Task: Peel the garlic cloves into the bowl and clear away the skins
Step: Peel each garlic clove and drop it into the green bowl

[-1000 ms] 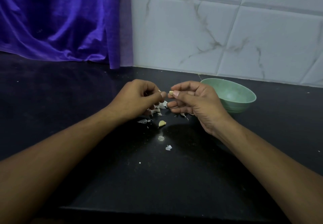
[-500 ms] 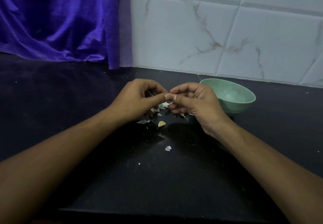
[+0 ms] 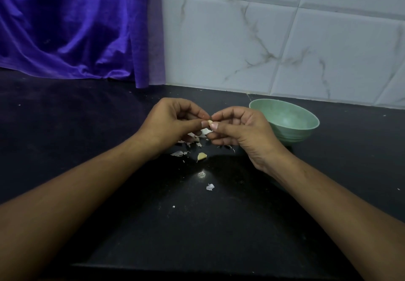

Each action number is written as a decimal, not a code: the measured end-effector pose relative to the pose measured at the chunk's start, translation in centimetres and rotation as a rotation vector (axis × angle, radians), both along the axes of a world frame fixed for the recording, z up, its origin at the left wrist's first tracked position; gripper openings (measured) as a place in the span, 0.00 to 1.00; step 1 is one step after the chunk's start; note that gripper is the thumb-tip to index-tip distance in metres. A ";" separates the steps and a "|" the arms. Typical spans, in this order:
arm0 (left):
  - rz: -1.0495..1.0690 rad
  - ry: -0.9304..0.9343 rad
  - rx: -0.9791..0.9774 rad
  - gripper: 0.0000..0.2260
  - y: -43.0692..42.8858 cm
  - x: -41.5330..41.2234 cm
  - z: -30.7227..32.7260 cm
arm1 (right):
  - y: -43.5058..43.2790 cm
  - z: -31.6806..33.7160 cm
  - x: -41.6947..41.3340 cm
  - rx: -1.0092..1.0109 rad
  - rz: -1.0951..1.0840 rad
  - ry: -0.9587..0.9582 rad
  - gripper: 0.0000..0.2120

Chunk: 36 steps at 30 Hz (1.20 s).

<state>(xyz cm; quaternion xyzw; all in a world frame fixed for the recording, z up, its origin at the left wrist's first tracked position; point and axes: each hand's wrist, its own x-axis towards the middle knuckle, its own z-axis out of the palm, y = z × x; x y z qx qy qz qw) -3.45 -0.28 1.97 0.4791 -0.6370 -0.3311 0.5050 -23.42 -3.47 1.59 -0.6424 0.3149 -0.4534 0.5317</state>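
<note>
Left hand [image 3: 173,124], right hand [image 3: 241,128] pinch clove [image 3: 210,122] — newly exposed between thumbs.

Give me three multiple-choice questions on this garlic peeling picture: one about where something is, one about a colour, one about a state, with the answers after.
1. Where does the round green bowl stand on the black countertop?
A. just beyond the right hand, near the tiled wall
B. beside the left elbow
C. at the counter's near edge

2. What colour is the hanging cloth at the back left?
A. red
B. purple
C. yellow

3. The small garlic clove at the fingertips is:
A. lying in the bowl
B. pinched between both hands
C. resting alone on the counter

Answers:
1 A: the bowl sits past the right hand, close to the wall.
2 B: the cloth is a shiny purple.
3 B: the fingertips of the left hand and the right hand meet on the clove, above the countertop.
</note>
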 end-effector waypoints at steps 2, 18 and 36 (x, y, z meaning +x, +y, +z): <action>-0.016 0.025 0.020 0.05 0.0 0.0 0.0 | -0.1 -0.1 0.0 -0.031 -0.008 0.019 0.07; 0.010 0.209 0.137 0.06 0.7 -0.7 0.6 | -0.1 -0.4 0.2 -0.223 -0.037 0.098 0.06; -0.001 0.149 0.097 0.06 1.1 -0.7 0.8 | -0.3 -0.4 0.2 -0.283 -0.094 0.107 0.06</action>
